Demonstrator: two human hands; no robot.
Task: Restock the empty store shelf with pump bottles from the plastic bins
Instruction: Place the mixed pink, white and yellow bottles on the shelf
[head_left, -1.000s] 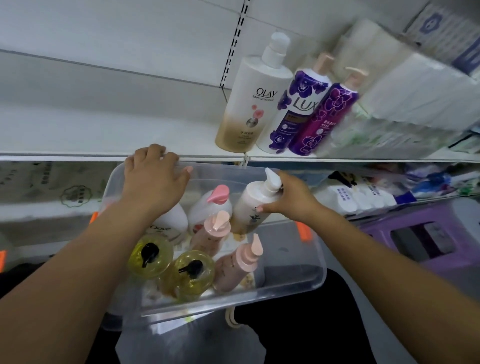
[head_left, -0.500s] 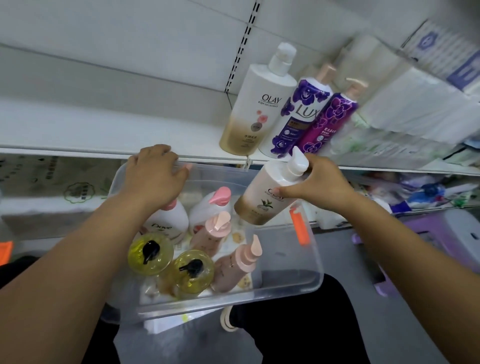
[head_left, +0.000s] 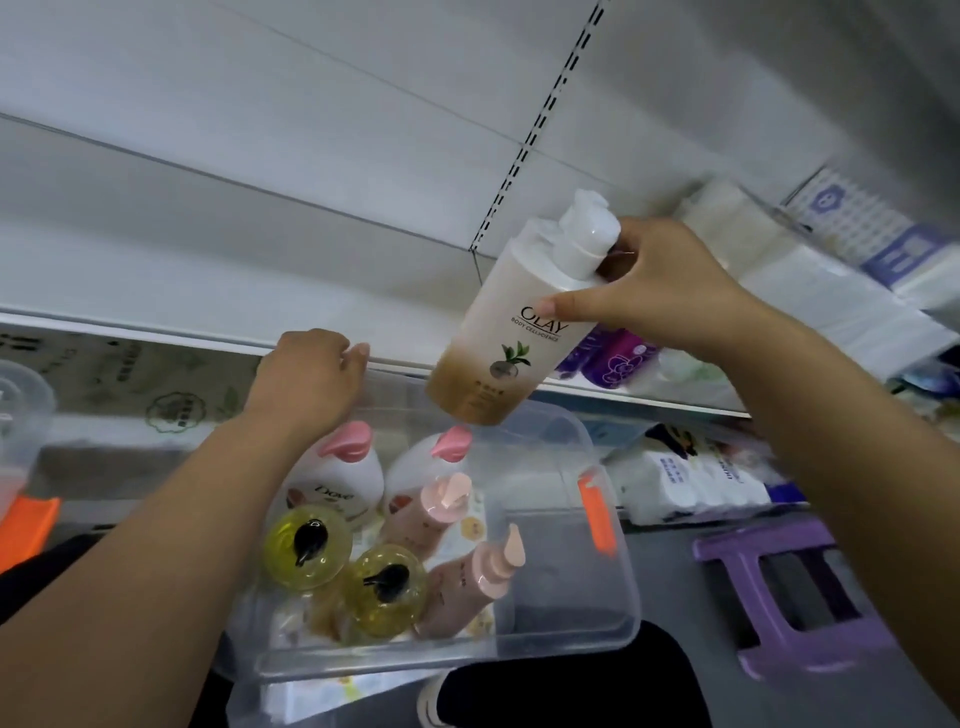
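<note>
My right hand (head_left: 660, 291) grips a white-and-gold Olay pump bottle (head_left: 498, 353) by its shoulder, holding it tilted in the air above the front edge of the white shelf (head_left: 156, 280). It covers most of the bottles standing there; purple bottles (head_left: 608, 358) show below my hand. My left hand (head_left: 306, 379) grasps the far rim of the clear plastic bin (head_left: 571, 597). Inside the bin stand two white Dove bottles (head_left: 337, 478) with pink pumps, two yellow bottles (head_left: 306, 540) with black pumps and two pink bottles (head_left: 467, 577).
Tissue packs (head_left: 810, 291) fill the shelf's right end. White packages (head_left: 691, 483) lie on the lower shelf. A purple stool (head_left: 795, 597) stands on the floor at right. Another clear bin with an orange latch (head_left: 21, 525) sits at far left.
My right hand has lifted the Olay bottle out of the bin and up to shelf height. My left hand has stayed on the bin's rim.
</note>
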